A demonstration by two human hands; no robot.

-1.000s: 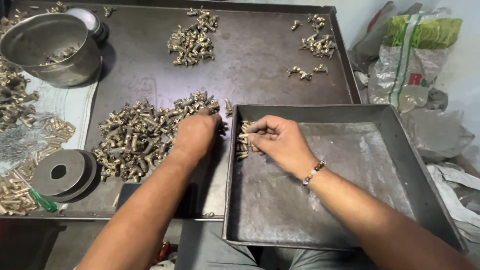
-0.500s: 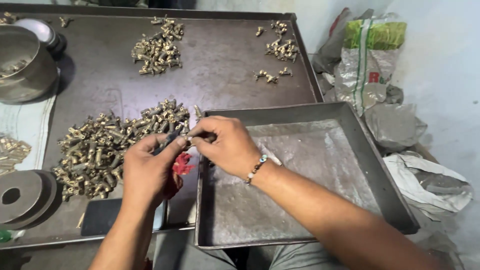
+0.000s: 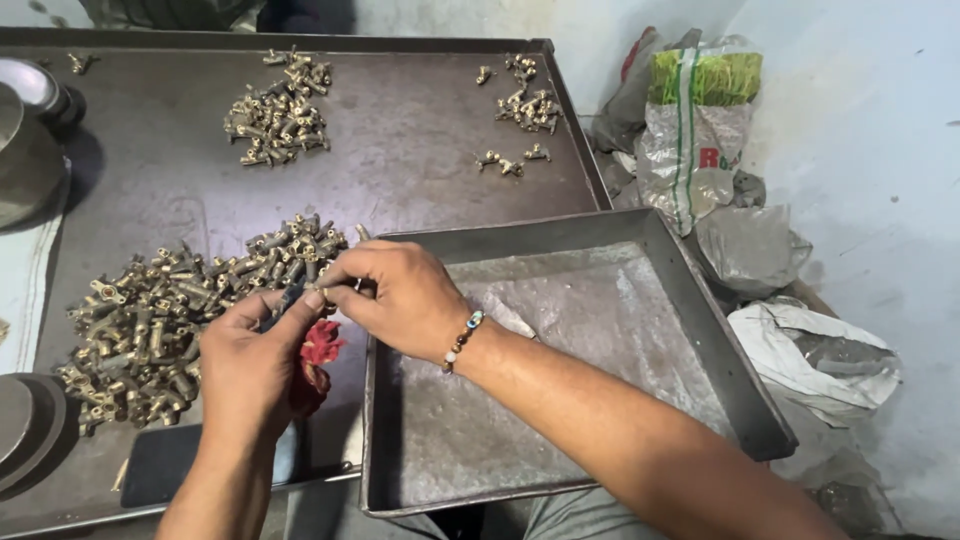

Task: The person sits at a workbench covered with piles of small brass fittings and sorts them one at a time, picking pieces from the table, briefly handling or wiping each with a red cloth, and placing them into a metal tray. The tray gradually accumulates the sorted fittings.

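Observation:
Both hands meet over the left rim of a grey metal tray. My left hand pinches a small dark tool with a red handle or rag hanging below the palm. My right hand, a beaded bracelet on its wrist, pinches a small brass fitting against the left fingertips. Just left of the hands lies a large heap of brass fittings on the dark metal table.
Two smaller piles of brass fittings lie at the back of the table. A metal bowl stands at the left edge, a round metal disc at the near left. Plastic sacks are heaped on the right by the wall.
Both hands have come off the heap and the tray and met at the tray's left rim. The view has shifted right. The red-handled tool is now in the left hand.

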